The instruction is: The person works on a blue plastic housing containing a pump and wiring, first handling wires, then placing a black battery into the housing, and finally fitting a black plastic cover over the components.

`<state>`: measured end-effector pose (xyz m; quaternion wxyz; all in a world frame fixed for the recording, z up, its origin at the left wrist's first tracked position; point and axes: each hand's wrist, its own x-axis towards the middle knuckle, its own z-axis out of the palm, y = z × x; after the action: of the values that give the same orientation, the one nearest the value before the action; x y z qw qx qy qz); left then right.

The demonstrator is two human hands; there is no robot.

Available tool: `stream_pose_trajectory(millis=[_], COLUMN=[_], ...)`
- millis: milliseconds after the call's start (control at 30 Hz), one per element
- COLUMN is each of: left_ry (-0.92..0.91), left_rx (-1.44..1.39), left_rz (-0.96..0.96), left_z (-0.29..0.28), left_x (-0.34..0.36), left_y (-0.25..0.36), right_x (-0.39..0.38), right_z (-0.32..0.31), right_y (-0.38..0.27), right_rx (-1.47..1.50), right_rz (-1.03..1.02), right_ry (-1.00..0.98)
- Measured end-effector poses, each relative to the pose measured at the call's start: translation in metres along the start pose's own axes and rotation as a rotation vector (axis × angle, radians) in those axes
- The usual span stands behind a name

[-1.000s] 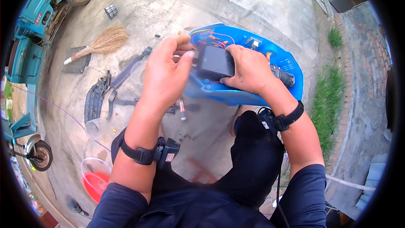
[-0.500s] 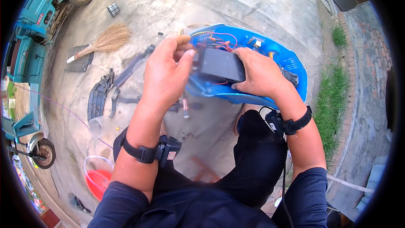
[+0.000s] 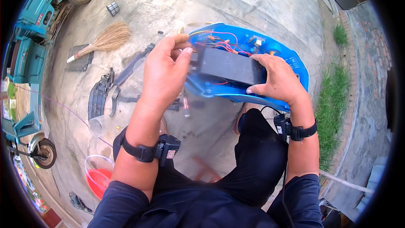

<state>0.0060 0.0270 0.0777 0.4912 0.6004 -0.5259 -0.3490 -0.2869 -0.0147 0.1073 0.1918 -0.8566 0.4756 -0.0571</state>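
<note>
A long black box-shaped battery point(image 3: 230, 65) lies inside an upturned blue plastic shell point(image 3: 291, 61), among red, yellow and dark wires point(image 3: 228, 44). My right hand point(image 3: 280, 76) grips the battery's right end, thumb on the near side and fingers over the far side. At the shell's left end my left hand point(image 3: 166, 67) is raised, fingers curled and thumb close to the forefinger. Whatever lies between those fingertips is too small and blurred to make out. A screwdriver point(image 3: 186, 105) rests on the ground just below the shell.
To the left lie a straw broom point(image 3: 112, 38), a dark dustpan point(image 3: 80, 63) and black plastic parts point(image 3: 100, 95). A red bucket point(image 3: 99, 181) stands at lower left. Beyond is a teal three-wheeled vehicle point(image 3: 27, 55). Grass point(image 3: 331, 114) and a brick edge run along the right.
My right hand has slid right along the battery to its end, uncovering more of its top. The left hand has barely moved.
</note>
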Motion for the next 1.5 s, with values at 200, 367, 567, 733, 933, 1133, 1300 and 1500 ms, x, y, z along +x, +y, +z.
stream_pose_trajectory(millis=[200,367,567,733,933,1133,1300,1500], left_ry=[0.029,0.036,0.058,0.057,0.032,0.044,0.07,0.063], left_rx=[0.006,0.051,0.01,0.061,0.108,0.144,0.159,0.178], left_rz=[0.028,0.023,0.018,0.006,-0.029,-0.045,-0.062,-0.033], left_z=[0.0,0.0,-0.001,-0.004,-0.008,-0.015,-0.022,-0.023], left_x=[0.002,0.004,0.005,0.005,0.005,0.006,0.008,0.009], left_y=[-0.003,-0.005,-0.008,-0.008,-0.004,-0.005,-0.013,-0.019], right_x=[-0.002,-0.002,-0.002,-0.008,-0.019,-0.026,-0.032,-0.034], right_z=[0.006,0.009,0.006,-0.004,0.0,-0.005,-0.005,0.002], right_y=[0.006,0.005,0.002,0.018,0.043,0.045,0.053,0.068], right_rx=[-0.01,0.001,0.025,0.347,0.151,0.242,0.14,-0.02], right_rz=[-0.054,-0.079,-0.073,-0.017,0.051,0.157,0.082,0.087], right_ry=[0.037,0.062,0.045,0.126,0.494,0.51,0.621,0.645])
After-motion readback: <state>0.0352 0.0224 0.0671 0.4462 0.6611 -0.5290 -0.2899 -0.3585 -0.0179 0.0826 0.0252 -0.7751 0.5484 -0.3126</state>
